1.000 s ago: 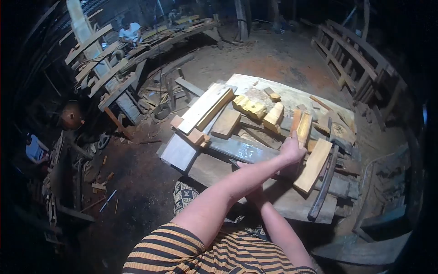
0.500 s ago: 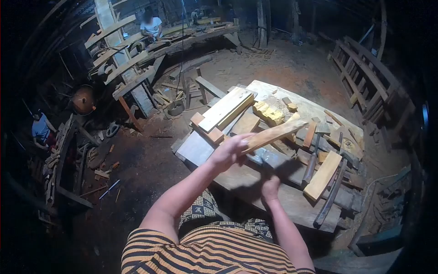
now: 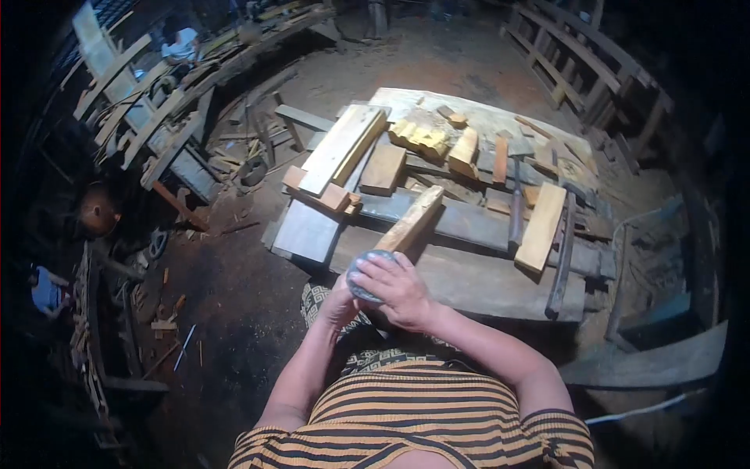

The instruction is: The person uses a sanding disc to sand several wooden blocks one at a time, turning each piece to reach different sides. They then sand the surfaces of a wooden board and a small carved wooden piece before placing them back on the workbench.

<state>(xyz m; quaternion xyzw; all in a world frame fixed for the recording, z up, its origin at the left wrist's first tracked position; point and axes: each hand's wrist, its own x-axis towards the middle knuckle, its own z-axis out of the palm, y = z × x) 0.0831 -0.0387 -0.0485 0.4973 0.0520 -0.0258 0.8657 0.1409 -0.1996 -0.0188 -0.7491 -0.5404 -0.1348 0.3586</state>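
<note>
A narrow piece of wood (image 3: 415, 219) slants up and away from me over the near edge of the workbench (image 3: 469, 270). My left hand (image 3: 339, 303) is closed at its near end, the fingers mostly hidden. A grey round disc (image 3: 364, 273) lies over that same end, covering it from view. My right hand (image 3: 397, 293) is laid across the disc, fingers curled over its face. Farther right on the bench are a hammer (image 3: 516, 207), a pale wooden block (image 3: 542, 227) and a long dark bar (image 3: 562, 258).
Stacked pale boards (image 3: 341, 152) sit at the bench's left, beside yellow shaped blocks (image 3: 418, 139) and small offcuts. Timber racks (image 3: 578, 59) stand at the far right. Two people, one at the back (image 3: 181, 45) and one at the left (image 3: 48, 291), are near piled wood.
My left hand has drawn the piece of wood back toward my body. My right hand has come up from the bench edge, now with the grey disc against the wood's near end.
</note>
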